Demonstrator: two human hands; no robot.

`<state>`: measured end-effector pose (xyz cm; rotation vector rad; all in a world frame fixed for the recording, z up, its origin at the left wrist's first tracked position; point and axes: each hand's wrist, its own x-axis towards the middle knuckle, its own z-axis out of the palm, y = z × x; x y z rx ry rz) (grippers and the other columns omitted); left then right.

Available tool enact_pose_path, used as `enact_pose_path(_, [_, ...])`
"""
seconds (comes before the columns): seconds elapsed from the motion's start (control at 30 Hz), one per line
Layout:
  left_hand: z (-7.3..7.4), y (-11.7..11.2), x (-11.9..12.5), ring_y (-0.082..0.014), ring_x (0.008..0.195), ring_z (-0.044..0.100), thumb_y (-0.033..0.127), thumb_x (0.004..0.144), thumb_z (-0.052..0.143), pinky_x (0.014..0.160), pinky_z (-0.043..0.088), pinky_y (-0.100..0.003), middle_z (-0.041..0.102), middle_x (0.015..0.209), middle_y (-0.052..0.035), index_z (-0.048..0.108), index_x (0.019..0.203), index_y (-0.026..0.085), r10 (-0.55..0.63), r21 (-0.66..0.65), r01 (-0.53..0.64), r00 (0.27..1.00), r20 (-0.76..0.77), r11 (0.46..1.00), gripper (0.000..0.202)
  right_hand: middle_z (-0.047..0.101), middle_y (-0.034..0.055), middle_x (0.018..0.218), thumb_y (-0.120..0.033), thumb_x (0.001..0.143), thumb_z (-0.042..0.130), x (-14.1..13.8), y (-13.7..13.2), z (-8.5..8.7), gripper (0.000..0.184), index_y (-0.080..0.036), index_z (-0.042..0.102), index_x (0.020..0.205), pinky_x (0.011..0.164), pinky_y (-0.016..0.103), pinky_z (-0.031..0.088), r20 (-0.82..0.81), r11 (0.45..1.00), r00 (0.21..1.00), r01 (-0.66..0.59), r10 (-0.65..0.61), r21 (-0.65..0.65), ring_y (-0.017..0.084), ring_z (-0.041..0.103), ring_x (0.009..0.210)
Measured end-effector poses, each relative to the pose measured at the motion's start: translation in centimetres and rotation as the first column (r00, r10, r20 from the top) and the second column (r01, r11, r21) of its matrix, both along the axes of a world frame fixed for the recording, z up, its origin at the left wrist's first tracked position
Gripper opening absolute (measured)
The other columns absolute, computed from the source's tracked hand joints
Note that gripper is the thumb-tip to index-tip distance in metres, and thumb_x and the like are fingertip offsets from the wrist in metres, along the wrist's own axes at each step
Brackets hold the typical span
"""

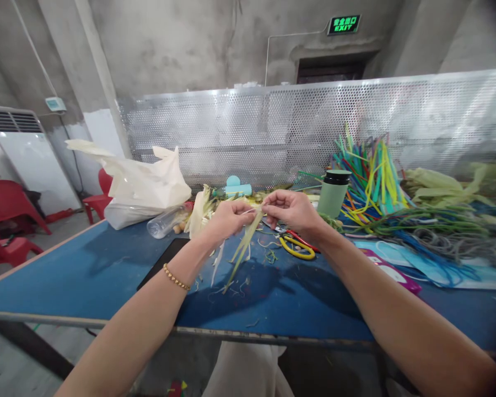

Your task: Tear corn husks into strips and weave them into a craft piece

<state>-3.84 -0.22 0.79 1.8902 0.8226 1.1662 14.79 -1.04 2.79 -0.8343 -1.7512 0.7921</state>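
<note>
Strip (249,236), pale yellow-green, long, split-ended

The person's left hand (230,219) and right hand (291,212) pinched a pale-green, ribbon-like fibrous strip (247,240) above a flat blue tabletop (107,281), near a yellow-looped metal cutting tool (296,255).

A single-strand bracelet (176,277) of round, shiny gold-coloured beads circles the left wrist (193,256). Hands (229,219) and forearms (143,325) are bare. Below the near edge of the desk (119,295), creased off-white cloth (246,372) covers the lap.
</note>
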Motion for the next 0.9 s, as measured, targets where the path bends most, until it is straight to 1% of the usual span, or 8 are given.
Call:
enact_pose_path(0.17, [0.5, -0.1, -0.6, -0.0018, 0.040, 0.031, 0.041, 0.074, 0.069, 0.039, 0.016, -0.021, 0.061, 0.063, -0.0024, 0.062, 0.070, 0.012, -0.142, -0.160, 0.152, 0.987, 0.069, 0.975, 0.030, 0.062, 0.0007, 0.053, -0.037, 0.070, 0.076, 0.6, -0.4, 0.8, 0.027, -0.015, 0.063, 0.076, 0.044, 0.024, 0.050, -0.041, 0.999, 0.999, 0.014, -0.013, 0.031, 0.011, 0.056, 0.044])
enact_pose_path(0.33, [1.4, -0.1, -1.7, -0.0013, 0.037, 0.028, 0.034, 0.068, 0.076, 0.039, 0.011, -0.023, 0.054, 0.052, 0.0010, 0.065, 0.069, 0.015, -0.175, -0.276, 0.193, 0.981, 0.089, 0.942, 0.023, 0.062, 0.0007, 0.054, -0.037, 0.069, 0.077, 1.5, -0.4, 1.1, 0.026, -0.016, 0.063, 0.076, 0.045, 0.025, 0.050, -0.087, 1.000, 0.996, 0.013, -0.011, 0.019, 0.011, 0.056, 0.046])
enact_pose_path(0.5, [1.7, 0.4, -2.9, -0.0017, 0.037, 0.027, 0.038, 0.068, 0.076, 0.039, 0.008, -0.024, 0.053, 0.053, -0.0004, 0.068, 0.071, 0.017, -0.206, -0.288, 0.212, 0.977, 0.050, 0.934, 0.023, 0.062, 0.0008, 0.056, -0.035, 0.069, 0.077, 1.9, 0.0, 0.8, 0.026, -0.015, 0.063, 0.079, 0.046, 0.026, 0.050, -0.132, 0.999, 0.990, -0.048, 0.047, -0.009, 0.012, 0.057, 0.048])
enact_pose_path(0.6, [1.6, 0.6, -2.9, -0.0013, 0.036, 0.029, 0.046, 0.072, 0.072, 0.039, 0.008, -0.024, 0.057, 0.059, -0.0032, 0.068, 0.070, 0.016, -0.221, -0.293, 0.226, 0.974, 0.050, 0.929, 0.030, 0.063, 0.0010, 0.057, -0.033, 0.071, 0.076, 1.8, 0.1, 0.7, 0.024, -0.015, 0.063, 0.079, 0.046, 0.025, 0.050, -0.138, 0.998, 0.988, -0.069, 0.066, -0.017, 0.011, 0.057, 0.048])
enact_pose_path(0.7, [1.4, 0.5, -2.5, -0.0017, 0.036, 0.029, 0.055, 0.076, 0.065, 0.039, 0.009, -0.024, 0.060, 0.061, -0.0049, 0.069, 0.076, 0.015, -0.217, -0.293, 0.223, 0.975, 0.054, 0.930, 0.040, 0.062, 0.0009, 0.055, -0.032, 0.071, 0.076, 1.4, -0.1, 0.6, 0.022, -0.015, 0.063, 0.078, 0.046, 0.024, 0.049, -0.127, 0.996, 0.989, -0.083, 0.079, -0.026, 0.011, 0.056, 0.047])
enact_pose_path(0.77, [1.2, 0.3, -2.1, -0.0025, 0.035, 0.027, 0.056, 0.075, 0.065, 0.039, 0.010, -0.024, 0.053, 0.052, -0.0018, 0.067, 0.073, 0.014, -0.204, -0.266, 0.204, 0.979, 0.028, 0.942, 0.041, 0.062, 0.0006, 0.054, -0.032, 0.070, 0.076, 0.9, -0.2, 0.4, 0.023, -0.015, 0.062, 0.076, 0.045, 0.024, 0.049, -0.099, 0.995, 0.991, -0.089, 0.084, -0.046, 0.010, 0.056, 0.045])
enact_pose_path(0.83, [1.1, 0.0, -1.7, -0.0031, 0.035, 0.026, 0.052, 0.073, 0.070, 0.040, 0.010, -0.024, 0.043, 0.043, 0.0030, 0.063, 0.066, 0.015, -0.179, -0.216, 0.173, 0.984, -0.006, 0.961, 0.038, 0.062, 0.0002, 0.053, -0.034, 0.069, 0.076, 0.4, -0.3, 0.1, 0.024, -0.015, 0.062, 0.075, 0.044, 0.024, 0.049, -0.064, 0.994, 0.995, -0.085, 0.081, -0.067, 0.011, 0.056, 0.044])
enact_pose_path(0.9, [1.0, -0.2, -1.3, -0.0031, 0.035, 0.025, 0.048, 0.072, 0.071, 0.040, 0.011, -0.024, 0.037, 0.041, 0.0054, 0.058, 0.061, 0.016, -0.140, -0.164, 0.135, 0.990, -0.020, 0.977, 0.037, 0.062, 0.0000, 0.052, -0.035, 0.069, 0.076, -0.1, -0.3, -0.2, 0.026, -0.015, 0.061, 0.076, 0.044, 0.023, 0.049, -0.036, 0.994, 0.997, -0.074, 0.072, -0.075, 0.011, 0.057, 0.044])
